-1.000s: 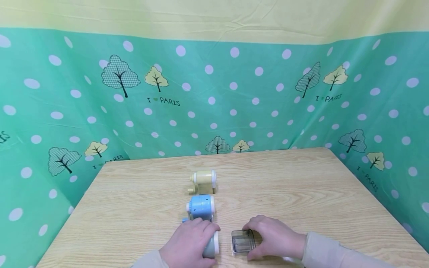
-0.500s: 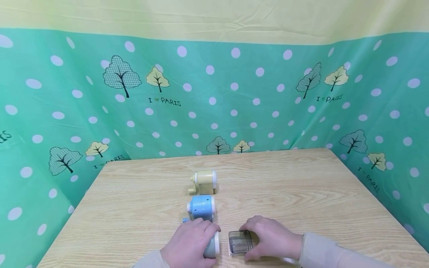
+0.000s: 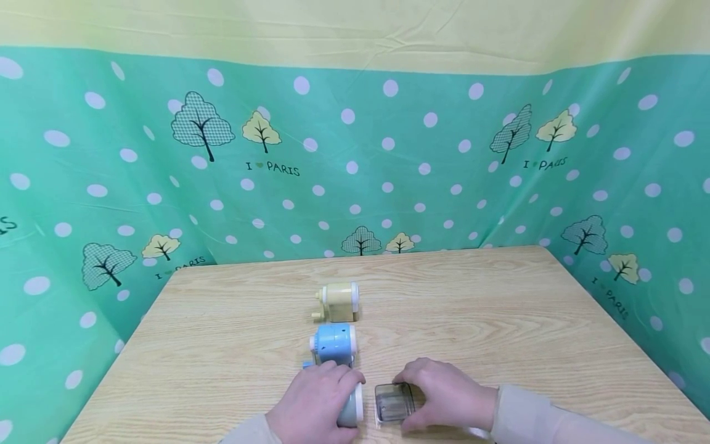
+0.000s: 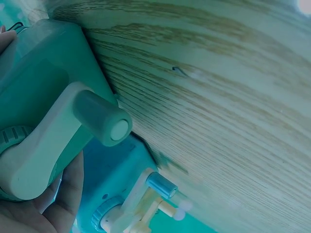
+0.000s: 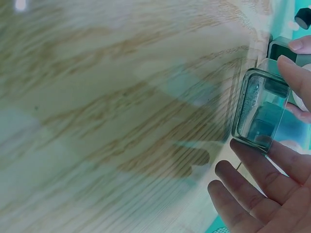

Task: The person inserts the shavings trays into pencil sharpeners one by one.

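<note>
My left hand [image 3: 316,404] grips a grey-green crank pencil sharpener [image 3: 350,408] with a white front, near the table's front edge. Its crank handle [image 4: 103,118] faces the left wrist camera. Opposite that white front, my right hand [image 3: 449,394] holds a smoky see-through shavings drawer [image 3: 394,404] between thumb and fingers. A narrow gap lies between drawer and sharpener. In the right wrist view the drawer [image 5: 262,109] looks hollow, and two fingers stretch out below it. Most of the sharpener's body is hidden under my left hand in the head view.
Just behind the left hand stands a blue crank sharpener [image 3: 334,342], and farther back a yellow one [image 3: 339,300]. All three line up on the wooden table [image 3: 471,296]. A small white thing [image 3: 478,433] shows partly under the right wrist. Green dotted cloth [image 3: 388,160] surrounds the table.
My right hand has moved slightly left with the drawer, narrowing the gap to the sharpener. The left hand keeps its grip in the same spot.
</note>
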`<action>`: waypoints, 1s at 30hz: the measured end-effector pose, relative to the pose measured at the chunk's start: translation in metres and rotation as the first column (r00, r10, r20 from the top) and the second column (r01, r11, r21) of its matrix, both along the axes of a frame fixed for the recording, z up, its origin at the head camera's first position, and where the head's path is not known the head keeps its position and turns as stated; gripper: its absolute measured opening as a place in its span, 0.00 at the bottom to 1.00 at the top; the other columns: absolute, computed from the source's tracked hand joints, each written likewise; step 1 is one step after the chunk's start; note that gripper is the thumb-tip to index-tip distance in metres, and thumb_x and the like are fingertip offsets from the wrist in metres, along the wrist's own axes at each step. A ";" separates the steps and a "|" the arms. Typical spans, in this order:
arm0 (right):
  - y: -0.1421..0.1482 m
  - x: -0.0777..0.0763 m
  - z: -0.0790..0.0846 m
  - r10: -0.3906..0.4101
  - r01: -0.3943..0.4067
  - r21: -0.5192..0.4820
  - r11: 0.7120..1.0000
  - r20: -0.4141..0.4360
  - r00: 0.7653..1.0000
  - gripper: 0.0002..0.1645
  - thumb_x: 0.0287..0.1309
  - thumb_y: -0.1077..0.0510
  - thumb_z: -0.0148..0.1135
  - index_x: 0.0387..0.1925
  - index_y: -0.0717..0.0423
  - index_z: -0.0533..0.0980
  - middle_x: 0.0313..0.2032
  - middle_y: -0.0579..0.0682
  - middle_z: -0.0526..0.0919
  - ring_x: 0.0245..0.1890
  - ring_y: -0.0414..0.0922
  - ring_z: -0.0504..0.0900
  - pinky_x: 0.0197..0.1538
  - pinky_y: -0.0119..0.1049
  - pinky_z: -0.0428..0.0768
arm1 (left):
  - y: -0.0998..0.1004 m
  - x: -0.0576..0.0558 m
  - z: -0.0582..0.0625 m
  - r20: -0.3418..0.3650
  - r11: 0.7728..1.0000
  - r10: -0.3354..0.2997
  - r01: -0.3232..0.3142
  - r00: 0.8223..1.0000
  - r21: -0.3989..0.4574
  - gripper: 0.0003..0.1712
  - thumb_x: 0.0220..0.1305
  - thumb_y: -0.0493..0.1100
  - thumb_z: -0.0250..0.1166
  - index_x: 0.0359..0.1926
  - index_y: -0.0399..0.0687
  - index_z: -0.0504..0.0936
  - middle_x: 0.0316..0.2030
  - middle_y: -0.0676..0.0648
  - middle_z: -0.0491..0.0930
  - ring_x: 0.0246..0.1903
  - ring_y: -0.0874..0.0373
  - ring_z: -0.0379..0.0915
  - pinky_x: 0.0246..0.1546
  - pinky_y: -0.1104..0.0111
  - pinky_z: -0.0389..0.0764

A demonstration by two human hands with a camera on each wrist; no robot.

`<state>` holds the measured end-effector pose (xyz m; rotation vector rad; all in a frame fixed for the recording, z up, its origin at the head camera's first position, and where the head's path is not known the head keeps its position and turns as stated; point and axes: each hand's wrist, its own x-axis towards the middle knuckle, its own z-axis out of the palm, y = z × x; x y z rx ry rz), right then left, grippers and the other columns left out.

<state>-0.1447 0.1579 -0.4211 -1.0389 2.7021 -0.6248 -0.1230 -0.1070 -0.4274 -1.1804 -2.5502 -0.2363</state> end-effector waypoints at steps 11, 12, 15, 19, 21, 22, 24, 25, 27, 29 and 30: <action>-0.003 0.000 -0.001 0.024 -0.024 -0.009 1.000 -0.026 0.999 0.41 0.37 0.32 0.74 0.48 0.56 0.85 0.42 0.40 0.85 0.42 0.34 0.78 0.46 0.38 0.82 | 0.000 0.000 0.001 0.020 1.000 0.011 -0.011 1.000 -0.006 0.33 0.40 0.61 0.75 0.46 0.50 0.80 0.36 0.56 0.81 0.34 0.63 0.73 0.29 0.70 0.77; -0.003 0.000 -0.002 0.025 -0.025 -0.009 1.000 -0.029 0.999 0.41 0.37 0.32 0.74 0.48 0.56 0.85 0.42 0.40 0.85 0.42 0.34 0.78 0.46 0.38 0.82 | 0.000 0.000 0.001 0.013 1.000 0.010 -0.010 1.000 -0.003 0.33 0.40 0.61 0.75 0.46 0.50 0.80 0.36 0.56 0.81 0.34 0.63 0.73 0.28 0.70 0.77; -0.004 0.000 -0.002 0.028 -0.028 -0.011 1.000 -0.031 0.999 0.41 0.37 0.32 0.74 0.47 0.56 0.85 0.42 0.39 0.85 0.42 0.34 0.78 0.46 0.37 0.82 | 0.000 0.000 0.000 -0.021 1.000 0.003 -0.003 1.000 0.012 0.33 0.38 0.61 0.76 0.45 0.50 0.81 0.35 0.56 0.81 0.33 0.63 0.73 0.27 0.70 0.76; -0.005 0.000 -0.001 0.026 -0.026 -0.008 1.000 -0.015 1.000 0.41 0.37 0.32 0.74 0.48 0.56 0.85 0.42 0.39 0.85 0.42 0.34 0.78 0.46 0.37 0.82 | 0.001 0.000 0.000 -0.032 1.000 0.002 -0.002 0.999 0.016 0.33 0.37 0.61 0.76 0.45 0.50 0.81 0.35 0.56 0.80 0.32 0.63 0.72 0.27 0.70 0.75; -0.006 0.000 -0.001 0.026 -0.026 -0.006 1.000 -0.007 1.000 0.40 0.37 0.32 0.74 0.48 0.56 0.85 0.42 0.39 0.85 0.42 0.34 0.78 0.46 0.38 0.82 | 0.001 0.000 0.000 -0.030 1.000 0.004 -0.003 1.000 0.013 0.33 0.38 0.61 0.76 0.45 0.50 0.81 0.34 0.56 0.80 0.32 0.63 0.72 0.27 0.70 0.75; -0.006 0.000 -0.001 0.028 -0.028 -0.006 1.000 -0.007 1.000 0.40 0.38 0.32 0.74 0.48 0.56 0.85 0.42 0.39 0.85 0.41 0.33 0.78 0.46 0.37 0.82 | 0.001 0.000 0.000 -0.032 1.000 0.004 -0.004 0.999 0.013 0.33 0.38 0.61 0.76 0.45 0.50 0.81 0.34 0.56 0.80 0.32 0.63 0.72 0.26 0.70 0.75; -0.007 0.000 -0.001 0.032 -0.032 -0.004 0.999 -0.007 0.999 0.40 0.38 0.32 0.74 0.48 0.56 0.85 0.42 0.39 0.85 0.41 0.33 0.78 0.46 0.37 0.82 | 0.001 0.000 0.000 -0.038 1.000 0.003 -0.003 0.999 0.015 0.33 0.37 0.61 0.76 0.44 0.50 0.81 0.34 0.56 0.80 0.32 0.63 0.72 0.26 0.71 0.75; -0.007 0.001 -0.001 0.033 -0.033 -0.004 0.999 -0.004 0.999 0.40 0.38 0.32 0.74 0.48 0.56 0.85 0.42 0.39 0.85 0.41 0.33 0.78 0.46 0.37 0.82 | 0.001 0.001 0.000 -0.042 1.000 0.003 -0.002 0.999 0.017 0.33 0.37 0.61 0.76 0.44 0.50 0.81 0.34 0.56 0.80 0.32 0.63 0.72 0.26 0.71 0.75; -0.007 0.000 -0.001 0.036 -0.036 -0.006 0.999 0.003 0.999 0.41 0.38 0.32 0.74 0.48 0.56 0.85 0.42 0.40 0.85 0.41 0.33 0.78 0.46 0.37 0.82 | 0.001 0.001 0.000 -0.050 1.000 0.000 0.001 0.999 0.023 0.33 0.37 0.61 0.76 0.44 0.50 0.81 0.34 0.56 0.80 0.32 0.63 0.72 0.26 0.71 0.75; -0.008 0.000 -0.001 0.036 -0.036 -0.008 0.999 0.012 0.999 0.41 0.38 0.32 0.74 0.48 0.56 0.85 0.42 0.40 0.85 0.41 0.33 0.78 0.46 0.37 0.82 | 0.001 0.001 0.000 -0.049 1.000 -0.001 0.003 0.999 0.026 0.33 0.37 0.61 0.76 0.44 0.50 0.81 0.34 0.56 0.80 0.31 0.63 0.72 0.25 0.71 0.75; -0.008 0.000 -0.001 0.038 -0.037 -0.009 0.999 0.014 0.999 0.41 0.38 0.32 0.74 0.48 0.56 0.85 0.42 0.40 0.85 0.41 0.33 0.78 0.46 0.37 0.82 | 0.001 0.001 0.000 -0.048 1.000 -0.001 0.002 0.999 0.027 0.33 0.37 0.61 0.76 0.44 0.50 0.81 0.34 0.56 0.80 0.31 0.63 0.72 0.25 0.71 0.75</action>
